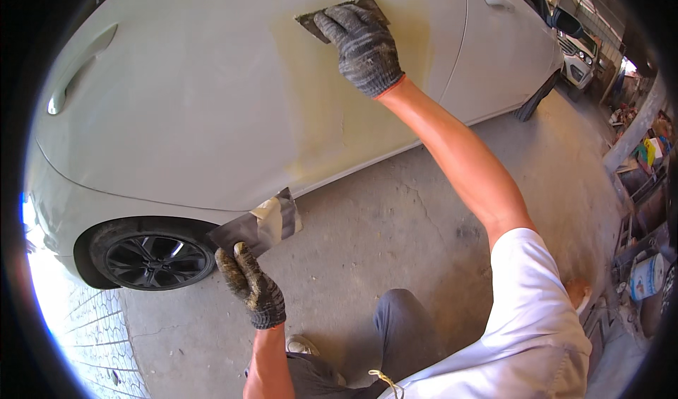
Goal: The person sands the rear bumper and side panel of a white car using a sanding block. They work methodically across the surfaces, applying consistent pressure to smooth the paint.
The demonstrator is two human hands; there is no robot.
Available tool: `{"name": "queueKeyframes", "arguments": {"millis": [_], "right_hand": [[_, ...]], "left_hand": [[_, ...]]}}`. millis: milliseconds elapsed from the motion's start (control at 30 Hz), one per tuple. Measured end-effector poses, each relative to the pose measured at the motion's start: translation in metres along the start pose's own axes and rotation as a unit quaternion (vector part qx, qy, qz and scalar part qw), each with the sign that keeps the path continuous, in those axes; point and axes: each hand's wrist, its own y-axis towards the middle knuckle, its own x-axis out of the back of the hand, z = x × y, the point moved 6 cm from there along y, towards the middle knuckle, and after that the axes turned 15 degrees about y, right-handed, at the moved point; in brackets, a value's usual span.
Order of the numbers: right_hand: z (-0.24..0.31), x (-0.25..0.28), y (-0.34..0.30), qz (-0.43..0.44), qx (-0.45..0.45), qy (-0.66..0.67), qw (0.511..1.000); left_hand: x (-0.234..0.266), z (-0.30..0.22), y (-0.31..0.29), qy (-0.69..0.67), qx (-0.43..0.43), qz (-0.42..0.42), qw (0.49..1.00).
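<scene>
My right hand [361, 49], in a dirty grey knit glove with an orange cuff, grips a dark flat putty spreader [309, 25]. The spreader lies against the light grey car door [191, 95]. Below and around it, a thin yellowish smear of filler [318, 120] covers a broad patch of the panel. Lower left, near the rear wheel, my stained gloved left hand [253, 289] holds a dark rectangular putty plate [239, 232] by its near edge. A lump of beige filler [269, 221] sits on that plate.
The black-spoked rear wheel [152, 261] stands left of my left hand. Chrome door handles [81, 68] stick out from the panels. Along the right side are a white-and-blue bucket [647, 277], clutter and a leaning post [635, 132]. Another car [578, 60] is parked beyond.
</scene>
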Motion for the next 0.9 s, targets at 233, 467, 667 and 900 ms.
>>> {"name": "queueKeyframes", "arguments": {"millis": [233, 467, 667, 900], "right_hand": [[0.017, -0.006, -0.065, 0.034, -0.024, -0.01, 0.999], [0.031, -0.034, -0.141, 0.056, -0.082, -0.001, 0.995], [0.046, -0.055, -0.198, 0.061, -0.112, 0.034, 0.991], [0.063, -0.084, -0.27, 0.078, -0.139, 0.051, 0.986]], "left_hand": [[0.008, -0.012, 0.006, 0.005, -0.01, 0.036, 0.999], [0.027, -0.026, 0.001, 0.077, -0.044, 0.029, 0.996], [0.058, -0.022, 0.0, 0.099, -0.016, 0.004, 0.995], [0.095, -0.024, -0.003, 0.165, 0.003, -0.02, 0.986]]}}
